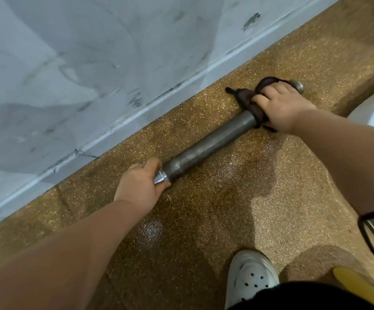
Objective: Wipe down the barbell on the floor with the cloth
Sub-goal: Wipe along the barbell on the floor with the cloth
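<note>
A scuffed grey wall [92, 63] is met by a speckled brown floor [226, 198]; the barbell [210, 144] is laid on that floor near the wall's base, set diagonally; its near end is gripped by the left hand [139, 184], fingers curled round it; towards the far end it is clasped by the right hand [282, 106], fingers closed over the dark cloth [248, 101] wrapped round the bar; a white shoe [250, 276] is seen below.

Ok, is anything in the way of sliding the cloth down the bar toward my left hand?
Nothing visible until the left hand itself, which grips the barbell at its near end. The right hand holds the cloth wrapped round the far end, and the metal between them is bare.
</note>
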